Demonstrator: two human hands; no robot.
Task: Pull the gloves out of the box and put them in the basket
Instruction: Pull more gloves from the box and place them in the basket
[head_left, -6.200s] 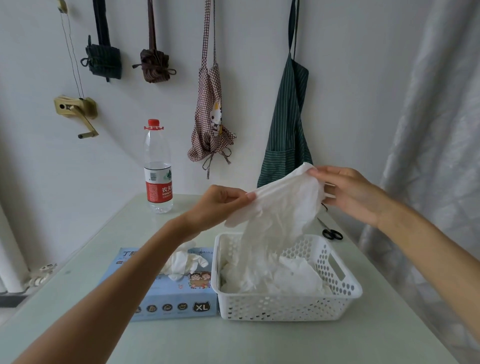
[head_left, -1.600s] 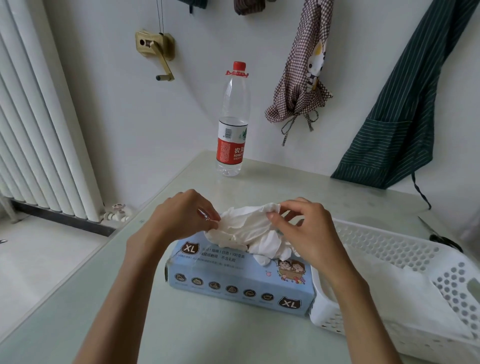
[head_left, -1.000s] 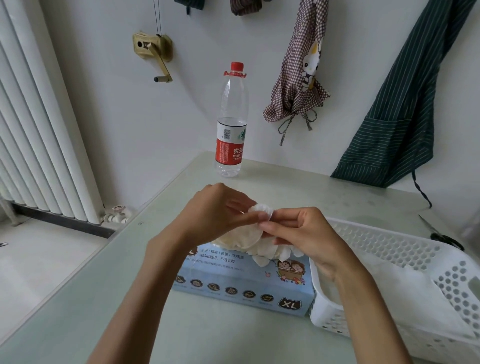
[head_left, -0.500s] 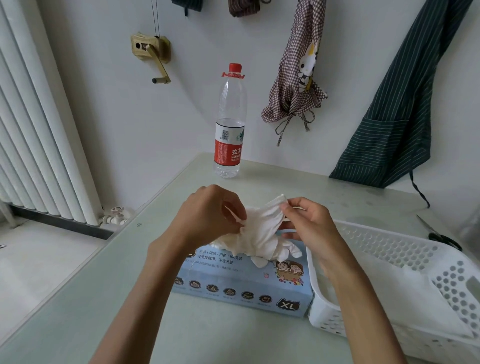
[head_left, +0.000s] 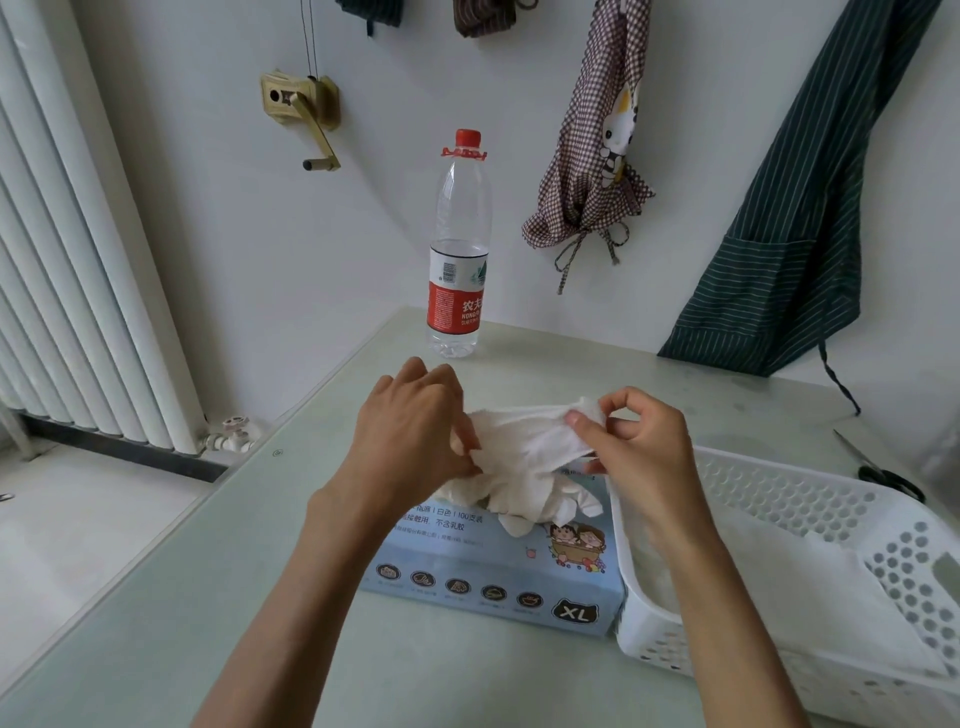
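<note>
Head view: both hands hold one white glove (head_left: 524, 441) above the box (head_left: 493, 571); left hand (head_left: 415, 431) grip pinches one end, right hand (head_left: 639, 441) grip pinches the cuff. Judged thin, limp, light, clingy; best taken at the cuff. Basket (head_left: 779, 488) adjoins the box.

Both hands (head_left: 415, 431) (head_left: 639, 452) raised, fingers pinched

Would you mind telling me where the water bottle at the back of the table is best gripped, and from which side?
Judging by its pose, grip the water bottle around its red label band from the near side: it stands upright, apart from the glove box, with the wall close behind.
</note>
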